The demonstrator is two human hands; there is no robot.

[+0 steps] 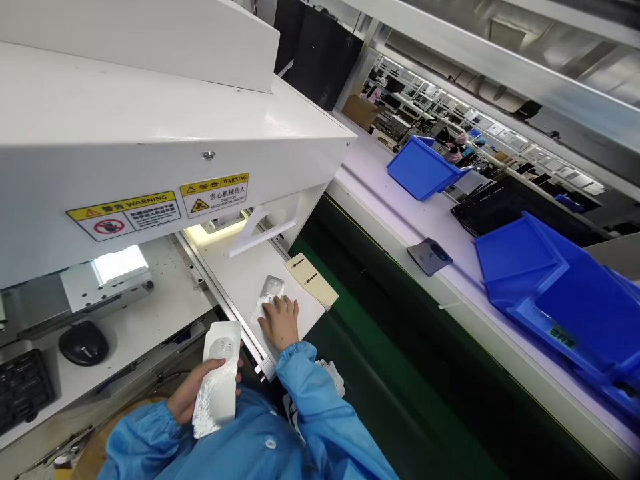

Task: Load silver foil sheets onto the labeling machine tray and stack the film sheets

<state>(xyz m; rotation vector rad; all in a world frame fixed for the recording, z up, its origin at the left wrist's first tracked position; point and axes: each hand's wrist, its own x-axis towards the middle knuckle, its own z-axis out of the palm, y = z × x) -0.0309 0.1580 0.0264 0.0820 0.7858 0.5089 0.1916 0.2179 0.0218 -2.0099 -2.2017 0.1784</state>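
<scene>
My left hand (199, 381) grips a thick stack of thin white, phone-shaped plates (220, 383) with a round recess near the upper end, thumb on top. Their edges look crinkled and shiny. A similar shiny plate (273, 287) lies on the white work surface (235, 270). My right hand (281, 323) rests on its near end with the fingers spread, covering part of it. Just beyond that hand is a cream panel (311, 280) with two dark markings, at the surface's far edge.
A white machine housing (165, 173) with warning labels overhangs the left side. Under it are a black mouse (84, 343) and a keyboard (25, 390). Across a green-floored gap, a long bench (380, 220) carries blue bins (423, 167) and a dark phone-shaped panel (430, 257).
</scene>
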